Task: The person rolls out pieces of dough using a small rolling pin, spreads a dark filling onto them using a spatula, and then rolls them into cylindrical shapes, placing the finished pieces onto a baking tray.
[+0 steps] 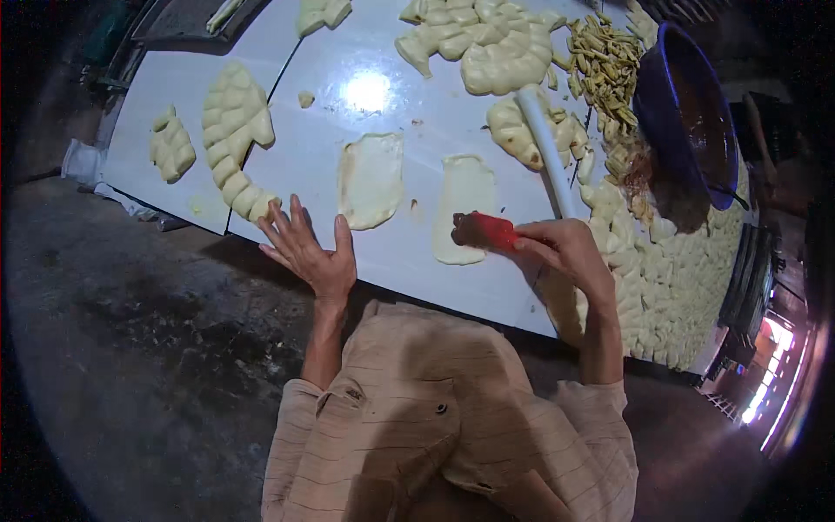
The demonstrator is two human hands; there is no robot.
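Note:
My right hand grips a small red-handled spreader. Its dark brown end rests on or just over a flat strip of dough; whether that end is bristles or a paste-covered blade I cannot make out. A second rolled-out dough sheet, rounded oblong with a faint brown tint along its left side, lies to the left. My left hand is open, fingers spread, at the table's near edge. Its fingertips come close to or touch the lower end of a curved row of dough pieces.
A white rolling pin leans across dough at the right. Beyond it are a blue basin with brown contents and a heap of yellowish strips. Small dough pieces crowd the right end; larger dough mounds lie at the back.

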